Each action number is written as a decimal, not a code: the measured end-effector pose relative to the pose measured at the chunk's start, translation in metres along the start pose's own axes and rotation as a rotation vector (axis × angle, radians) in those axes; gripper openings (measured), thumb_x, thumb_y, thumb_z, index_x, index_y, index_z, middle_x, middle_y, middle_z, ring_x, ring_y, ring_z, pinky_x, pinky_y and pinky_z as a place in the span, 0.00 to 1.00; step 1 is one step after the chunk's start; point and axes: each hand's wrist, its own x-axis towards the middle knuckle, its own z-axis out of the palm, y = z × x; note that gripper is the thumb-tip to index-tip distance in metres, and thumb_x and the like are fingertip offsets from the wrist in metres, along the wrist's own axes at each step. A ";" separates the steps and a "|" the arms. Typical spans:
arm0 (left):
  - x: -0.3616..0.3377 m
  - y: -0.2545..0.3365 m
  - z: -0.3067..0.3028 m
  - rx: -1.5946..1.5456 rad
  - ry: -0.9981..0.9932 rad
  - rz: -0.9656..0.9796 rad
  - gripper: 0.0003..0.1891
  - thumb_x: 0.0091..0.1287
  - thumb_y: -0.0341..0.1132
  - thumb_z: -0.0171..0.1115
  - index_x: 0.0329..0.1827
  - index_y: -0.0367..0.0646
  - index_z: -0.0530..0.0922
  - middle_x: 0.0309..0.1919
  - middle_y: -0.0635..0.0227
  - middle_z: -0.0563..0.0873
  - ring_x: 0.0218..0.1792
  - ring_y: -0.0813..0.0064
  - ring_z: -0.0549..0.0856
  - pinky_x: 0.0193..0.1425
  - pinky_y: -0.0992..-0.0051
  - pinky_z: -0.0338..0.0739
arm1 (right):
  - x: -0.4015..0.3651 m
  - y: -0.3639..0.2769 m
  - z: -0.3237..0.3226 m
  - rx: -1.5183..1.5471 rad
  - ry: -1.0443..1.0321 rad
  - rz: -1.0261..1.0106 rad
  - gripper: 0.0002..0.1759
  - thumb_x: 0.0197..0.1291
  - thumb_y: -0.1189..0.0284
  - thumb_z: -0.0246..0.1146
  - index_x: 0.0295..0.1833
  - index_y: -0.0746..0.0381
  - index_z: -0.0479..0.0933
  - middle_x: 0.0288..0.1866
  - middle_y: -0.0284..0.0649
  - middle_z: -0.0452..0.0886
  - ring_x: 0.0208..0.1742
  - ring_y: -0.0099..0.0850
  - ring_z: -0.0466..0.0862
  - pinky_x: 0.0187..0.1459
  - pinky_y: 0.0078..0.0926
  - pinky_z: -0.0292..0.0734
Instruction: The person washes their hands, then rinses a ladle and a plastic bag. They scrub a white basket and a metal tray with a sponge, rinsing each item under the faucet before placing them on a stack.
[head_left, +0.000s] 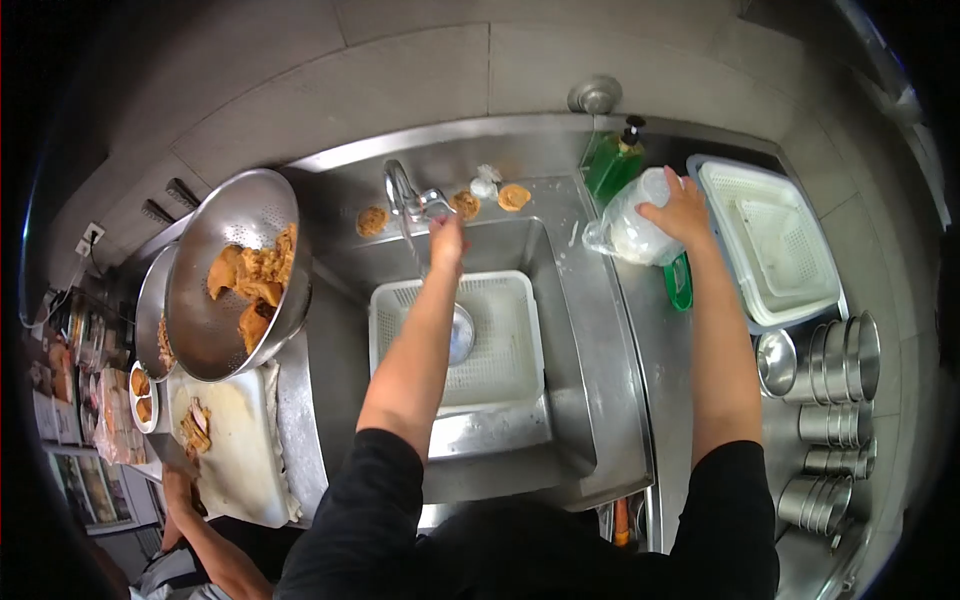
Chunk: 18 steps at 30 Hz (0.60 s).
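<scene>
At a stainless-steel kitchen sink (572, 300), a person reaches out with both bare arms. The left hand (447, 238) is up at the tap (403, 190), against its lever. Seen from the back, its grip cannot be told as closed or loose. The right hand (682, 210) has its grip draped over and closed on the top of a clear plastic bag (628, 238). The bag leans on the steel desk (645, 390) at the sink's right rim, just beside a green soap pump bottle (612, 165).

A white slotted basket (500, 350) sits in the basin below the tap, a metal bowl (466, 336) in it. To the left, a steel colander (250, 215) holds fried pieces above a cutting board (240, 460), where a co-worker's hand (180, 490) rests. A white crate (770, 240) and stacked steel cups (840, 400) stand at right.

Judged from here, the bag is the risk. Held only from the top and tilted toward the basin, it could slide off the smooth rim or knock the soap bottle over, with attention split between bag and tap.
</scene>
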 end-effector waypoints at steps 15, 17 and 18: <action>-0.018 0.030 0.012 -0.045 -0.009 0.065 0.17 0.66 0.40 0.58 0.55 0.46 0.68 0.44 0.66 0.76 0.45 0.72 0.79 0.48 0.62 0.81 | -0.002 -0.003 0.003 -0.022 0.012 0.034 0.57 0.46 0.42 0.68 0.81 0.46 0.55 0.81 0.50 0.54 0.79 0.51 0.58 0.74 0.45 0.60; -0.019 0.030 0.012 -0.036 -0.013 0.071 0.18 0.66 0.40 0.58 0.56 0.46 0.68 0.44 0.66 0.76 0.45 0.72 0.79 0.48 0.63 0.81 | -0.001 -0.003 0.002 -0.021 0.009 0.033 0.57 0.46 0.42 0.68 0.81 0.46 0.55 0.81 0.50 0.54 0.79 0.51 0.58 0.74 0.45 0.59; -0.018 0.029 0.012 -0.029 -0.012 0.070 0.19 0.66 0.40 0.58 0.56 0.46 0.68 0.45 0.66 0.76 0.46 0.72 0.79 0.48 0.63 0.81 | -0.001 -0.003 0.002 -0.021 0.003 0.035 0.57 0.46 0.42 0.68 0.81 0.46 0.55 0.81 0.50 0.54 0.79 0.51 0.58 0.74 0.45 0.59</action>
